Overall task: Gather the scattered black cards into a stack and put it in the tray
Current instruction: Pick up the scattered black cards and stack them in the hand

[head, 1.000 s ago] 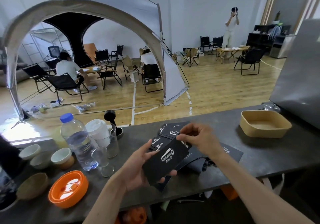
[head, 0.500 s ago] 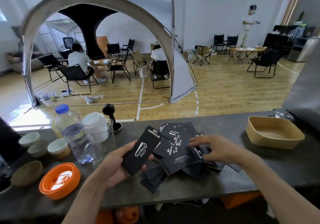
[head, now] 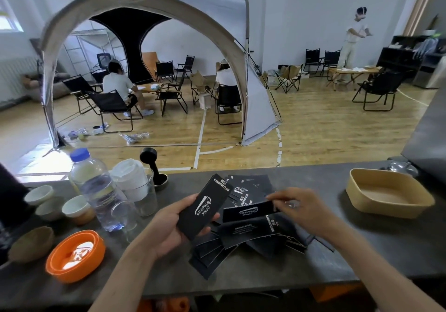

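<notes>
Several black cards with white print lie fanned in a loose pile [head: 255, 237] on the grey counter in front of me. My left hand [head: 169, 227] grips a small stack of black cards [head: 205, 209], tilted up above the pile's left side. My right hand [head: 301, 209] pinches one black card [head: 248, 212] by its right end, holding it level just above the pile and next to the stack. The tan tray [head: 388, 197] stands on the counter to the far right, apart from both hands, with nothing in it.
At the left of the counter stand a water bottle [head: 96, 188], glass cups [head: 142, 191], small ceramic cups [head: 74, 209], an orange lid [head: 74, 255] and a black tamper [head: 152, 164]. A grey appliance [head: 427, 133] rises behind the tray. The counter's front edge runs below my wrists.
My right hand has lifted one card off the pile and brought it toward the stack. My left hand still holds the stack, now slightly higher and more upright.
</notes>
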